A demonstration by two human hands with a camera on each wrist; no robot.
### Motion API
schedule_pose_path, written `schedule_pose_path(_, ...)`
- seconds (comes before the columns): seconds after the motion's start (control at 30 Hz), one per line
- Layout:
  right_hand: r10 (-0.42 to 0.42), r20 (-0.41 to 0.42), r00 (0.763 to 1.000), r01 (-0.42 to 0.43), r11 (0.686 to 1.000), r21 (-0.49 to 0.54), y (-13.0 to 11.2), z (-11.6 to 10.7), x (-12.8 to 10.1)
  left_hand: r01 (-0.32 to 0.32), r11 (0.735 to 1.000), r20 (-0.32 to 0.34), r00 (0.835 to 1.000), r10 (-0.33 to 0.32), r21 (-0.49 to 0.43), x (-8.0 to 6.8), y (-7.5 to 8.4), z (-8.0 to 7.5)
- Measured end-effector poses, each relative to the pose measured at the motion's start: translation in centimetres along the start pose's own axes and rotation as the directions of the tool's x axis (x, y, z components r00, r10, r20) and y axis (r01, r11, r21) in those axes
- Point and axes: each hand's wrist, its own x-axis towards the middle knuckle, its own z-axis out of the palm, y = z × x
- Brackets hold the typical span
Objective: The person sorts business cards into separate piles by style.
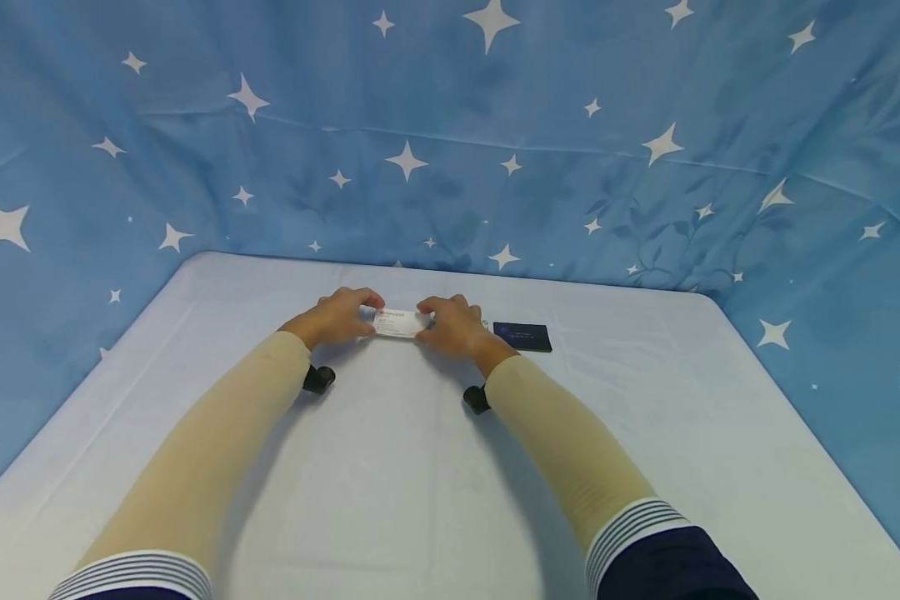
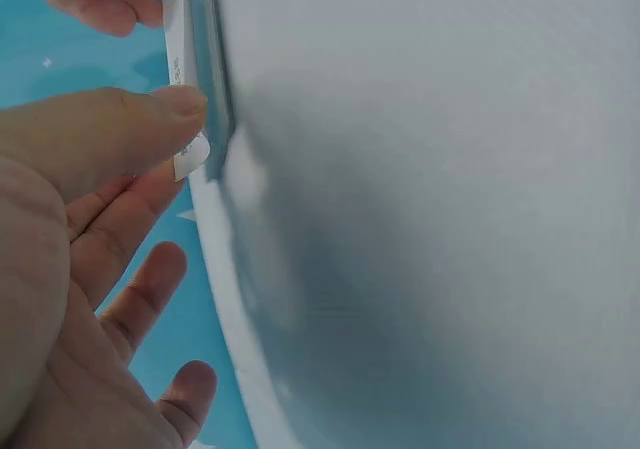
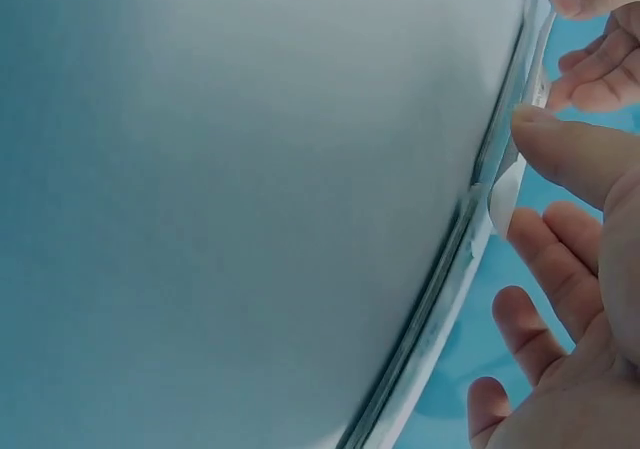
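A white business card (image 1: 397, 323) with small printed text spans the space between both hands near the far side of the table. My left hand (image 1: 336, 317) pinches its left end between thumb and fingers. At the other end, the thumb and fingers of my right hand (image 1: 456, 327) grip it. Seen from the right wrist, the near end of the card (image 3: 507, 199) bends slightly. Beneath it, a thin stack (image 2: 213, 79) lies on the tabletop in the left wrist view. A dark card stack (image 1: 523, 337) lies just right of my right hand.
A white cloth covers the table (image 1: 390, 467). Behind its far edge and along both sides hangs a blue curtain (image 1: 450, 208) with white stars. Small black wrist devices, one on the left (image 1: 319, 379) and one on the right (image 1: 477, 398), stick out below the wrists.
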Motion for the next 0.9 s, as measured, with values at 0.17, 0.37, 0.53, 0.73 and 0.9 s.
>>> schedule_pose_path(0.17, 0.015, 0.010, 1.000, -0.015, 1.000, -0.014, 0.07, 0.37, 0.39, 0.006, 1.000, -0.001, 1.000, -0.006, 0.015, 0.32, -0.12, 0.34)
schedule_pose_path(0.37, 0.013, 0.018, 1.000, -0.012, 0.999, -0.032, 0.06, 0.48, 0.66, 0.010, 0.999, -0.003, 1.000, -0.010, 0.049, 0.28, -0.02, 0.54)
schedule_pose_path(0.53, 0.033, 0.029, 0.999, -0.032, 0.999, -0.033, -0.01, 0.39, 0.71, 0.033, 0.998, -0.002, 0.999, -0.033, 0.052, 0.51, -0.01, 0.58)
schedule_pose_path(0.73, 0.056, 0.056, 0.997, -0.055, 0.998, -0.026, -0.16, 0.22, 0.59, 0.027, 0.997, 0.010, 1.000, -0.028, 0.078, 0.64, 0.14, 0.37)
schedule_pose_path(0.9, 0.057, 0.065, 0.996, -0.055, 0.998, -0.030, -0.14, 0.39, 0.67, 0.056, 0.997, 0.025, 0.998, -0.057, 0.055, 0.44, 0.43, 0.17)
